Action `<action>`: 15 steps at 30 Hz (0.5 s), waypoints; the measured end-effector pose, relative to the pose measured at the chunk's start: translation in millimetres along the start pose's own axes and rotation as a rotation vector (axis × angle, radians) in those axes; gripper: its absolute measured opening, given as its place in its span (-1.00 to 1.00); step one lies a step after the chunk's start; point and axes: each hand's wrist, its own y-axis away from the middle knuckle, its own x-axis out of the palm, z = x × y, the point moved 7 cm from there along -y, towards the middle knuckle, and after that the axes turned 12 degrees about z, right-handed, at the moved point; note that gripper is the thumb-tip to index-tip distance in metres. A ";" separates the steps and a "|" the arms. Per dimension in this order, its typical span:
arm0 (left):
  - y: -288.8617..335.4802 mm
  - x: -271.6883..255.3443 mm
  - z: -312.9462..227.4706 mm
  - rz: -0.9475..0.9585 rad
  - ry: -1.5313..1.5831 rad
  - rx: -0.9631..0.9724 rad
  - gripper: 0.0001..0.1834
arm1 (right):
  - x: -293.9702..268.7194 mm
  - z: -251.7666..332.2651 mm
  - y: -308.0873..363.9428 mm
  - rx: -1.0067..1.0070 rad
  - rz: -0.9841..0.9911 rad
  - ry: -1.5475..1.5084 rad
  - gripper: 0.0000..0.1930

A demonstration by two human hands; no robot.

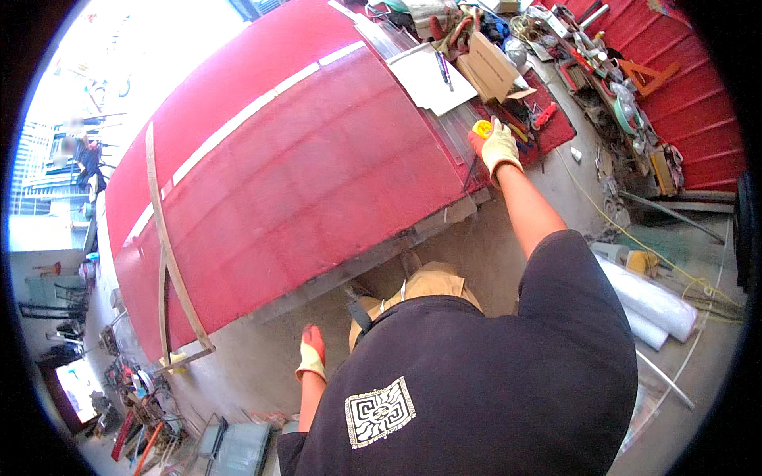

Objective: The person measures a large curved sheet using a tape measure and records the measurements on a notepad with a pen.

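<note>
At the right end of a red-covered worktable [317, 182], my right hand [500, 148], in a cream and orange work glove, is closed around a yellow tape measure [482, 128]. Strips of clear glass or plastic [448, 131] lie just left of it. Pliers-like tools with coloured handles [520, 133] and a red-handled tool [544, 116] rest to its right. My left hand [313, 353], gloved the same way, hangs low beside my body, off the near edge of the table. Its fingers look extended, and no object shows in it.
A white sheet with pens [432, 78] and a cardboard box [488, 67] occupy the table's far right. A long wooden T-square [163, 238] lies across its left end. Rolls of clear wrap [651, 297] and a yellow cord [603, 208] are on the floor at right. Glass panes [238, 448] stand lower left.
</note>
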 end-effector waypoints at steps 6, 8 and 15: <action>62.7 74.7 -40.7 -0.177 -0.243 0.150 -0.41 | 2.4 -26.6 -14.1 0.062 0.091 0.026 -0.03; 88.7 83.1 -66.9 -0.131 -0.049 -0.004 -0.42 | -0.8 -38.4 -15.9 0.106 0.095 0.040 -0.06; 79.6 44.7 -94.1 -0.124 0.188 0.072 -0.44 | -6.9 -24.3 11.8 0.209 -0.109 -0.156 -0.10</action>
